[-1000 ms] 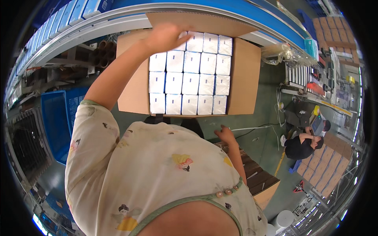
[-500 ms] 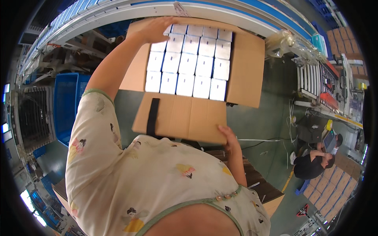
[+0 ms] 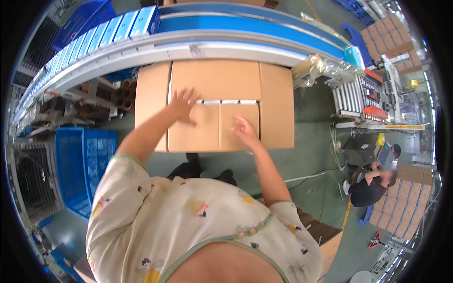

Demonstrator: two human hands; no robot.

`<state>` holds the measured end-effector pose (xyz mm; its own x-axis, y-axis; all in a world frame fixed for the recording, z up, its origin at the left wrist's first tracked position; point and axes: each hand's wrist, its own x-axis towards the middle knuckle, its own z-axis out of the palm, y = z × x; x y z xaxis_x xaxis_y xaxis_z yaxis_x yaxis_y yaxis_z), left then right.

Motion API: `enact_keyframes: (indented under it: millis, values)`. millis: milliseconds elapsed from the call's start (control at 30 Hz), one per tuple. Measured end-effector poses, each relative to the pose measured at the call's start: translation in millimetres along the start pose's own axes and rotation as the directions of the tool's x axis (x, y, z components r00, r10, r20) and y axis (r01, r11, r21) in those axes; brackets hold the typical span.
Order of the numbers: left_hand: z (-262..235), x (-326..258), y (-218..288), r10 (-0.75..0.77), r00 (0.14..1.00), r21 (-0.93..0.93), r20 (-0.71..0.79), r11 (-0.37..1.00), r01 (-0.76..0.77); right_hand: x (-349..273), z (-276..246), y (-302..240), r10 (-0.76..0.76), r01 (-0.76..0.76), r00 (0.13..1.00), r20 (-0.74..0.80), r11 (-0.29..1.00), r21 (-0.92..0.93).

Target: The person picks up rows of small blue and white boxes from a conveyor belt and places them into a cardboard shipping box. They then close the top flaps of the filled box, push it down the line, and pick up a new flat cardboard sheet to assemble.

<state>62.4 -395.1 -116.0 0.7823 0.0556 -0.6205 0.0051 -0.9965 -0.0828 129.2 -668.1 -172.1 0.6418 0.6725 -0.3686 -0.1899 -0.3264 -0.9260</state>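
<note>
In front of me stands a large brown cardboard carton (image 3: 217,132). Its far flap (image 3: 214,78) and near flap lie folded inward, while the left flap (image 3: 152,106) and right flap (image 3: 277,111) spread out to the sides. Through a narrow gap between the folded flaps shows a row of small white boxes (image 3: 230,102). Above the left part of the gap, my left hand (image 3: 183,107) has its fingers spread, holding nothing. My right hand (image 3: 245,132) is at the near flap's right part, fingers partly curled and apart, with nothing visible in it.
Beyond the carton runs a blue conveyor (image 3: 236,23) with a row of blue-and-white boxes (image 3: 113,30) at its left. A blue crate (image 3: 71,174) stands left. Clear plastic wrap (image 3: 321,70) hangs at the conveyor's right. Farther right, a person (image 3: 370,188) sits near stacked cartons (image 3: 401,207).
Both inner flaps have come down over the white boxes. My left hand moved nearer from the far edge; my right hand moved up and let go of the near flap's edge.
</note>
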Motion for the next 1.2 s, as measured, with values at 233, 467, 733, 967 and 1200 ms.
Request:
enact_keyframes:
  millis: [233,467,733,967,1200]
  values:
    - [5,-9,3,0.026,0.991,0.069,-0.129,0.997,-0.018,-21,-144,45,-0.020,-0.473,0.575,-0.818,0.808,-0.352]
    - [25,-15,0,-0.023,0.978,-0.028,-0.209,0.999,0.018,-94,-54,-116,-0.014,-0.364,0.879,-0.477,0.627,-0.688]
    - [72,-8,-59,-0.452,0.572,-0.635,-0.685,0.755,-0.164,0,49,-8,-0.442,0.198,0.895,0.054,0.286,-0.938]
    - [267,-58,-96,-0.813,0.513,-0.945,0.274,-0.128,0.301,-2,47,3,-0.496,0.225,0.864,0.084,0.232,-0.946]
    - [126,-170,-60,-0.778,0.593,-0.974,-0.210,0.114,-0.195,0,47,1,-0.496,0.228,0.864,0.079,0.249,-0.941]
